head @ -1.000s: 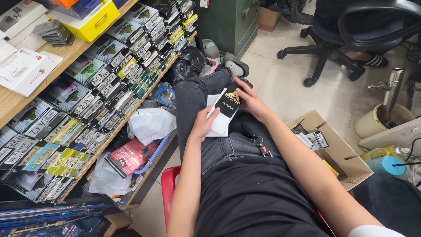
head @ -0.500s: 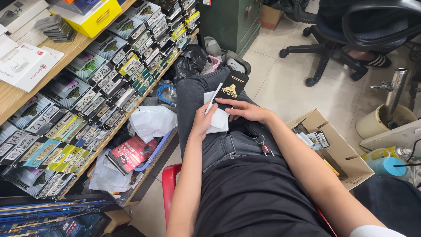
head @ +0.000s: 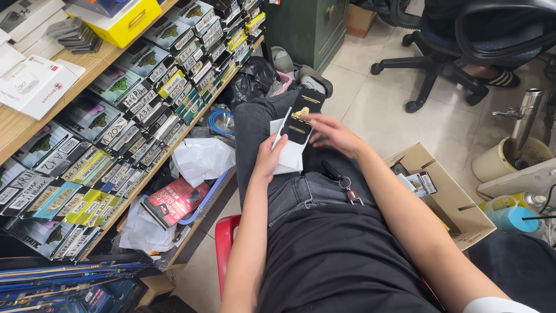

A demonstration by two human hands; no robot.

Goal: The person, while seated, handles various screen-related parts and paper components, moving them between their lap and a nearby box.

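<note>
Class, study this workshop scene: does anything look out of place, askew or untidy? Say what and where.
Yes. Crumpled white plastic bags and a red packet lie loose on the floor under the rack of packets, which itself looks orderly. The left hand holds a black package over white ones; nothing there looks damaged.

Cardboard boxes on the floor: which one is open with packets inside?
The cardboard box beside the person's right arm; its flaps are open and small packets show inside. The other box, far off by the green cabinet, looks closed.

I see black flat pkg (head: 301, 116) w/ gold mark on lap; labelled packs (head: 116, 133) shelved left — yellow box (head: 124, 20) above.
</note>
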